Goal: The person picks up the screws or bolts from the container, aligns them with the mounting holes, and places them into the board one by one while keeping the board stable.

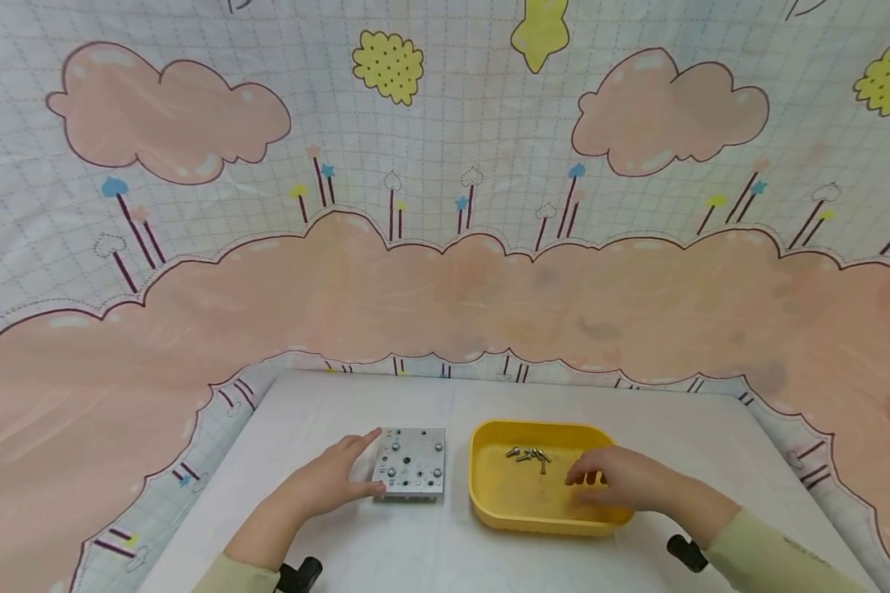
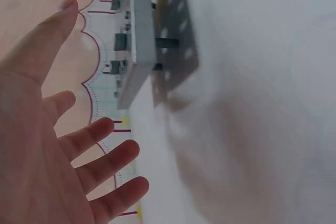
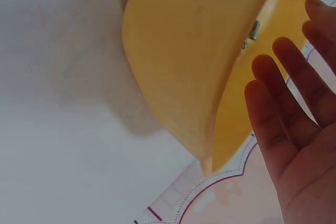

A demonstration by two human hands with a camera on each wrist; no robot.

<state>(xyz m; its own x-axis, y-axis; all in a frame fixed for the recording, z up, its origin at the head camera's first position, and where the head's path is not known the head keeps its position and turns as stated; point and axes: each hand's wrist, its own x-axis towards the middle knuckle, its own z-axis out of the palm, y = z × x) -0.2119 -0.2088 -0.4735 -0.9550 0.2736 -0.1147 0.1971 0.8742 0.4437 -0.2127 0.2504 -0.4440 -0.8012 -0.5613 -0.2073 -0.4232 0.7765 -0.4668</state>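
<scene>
White tabletop [image 1: 452, 560] bears the squarish metal plate [image 1: 423, 459], face-up, at 9 o'clock from the yellow tray [image 1: 541, 522], whose long axis runs 9 to 3. Your left hand [image 1: 326, 478] spreads its fingers beside the plate; your right hand [image 1: 630, 478] hangs, fingers loosely apart, over the tray's 3 o'clock end. Only the left wrist view clearly shows shanks [image 2: 168, 42] beneath the plate.

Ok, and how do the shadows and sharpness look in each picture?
Head view: fairly even light, the square silver metal plate reasonably crisp; left wrist view: dimmer and soft, the plate's dark shadow dotted with light spots on the white tabletop; right wrist view: a soft-edged shadow beside the rounded yellow plastic tray, the right hand dim.
</scene>
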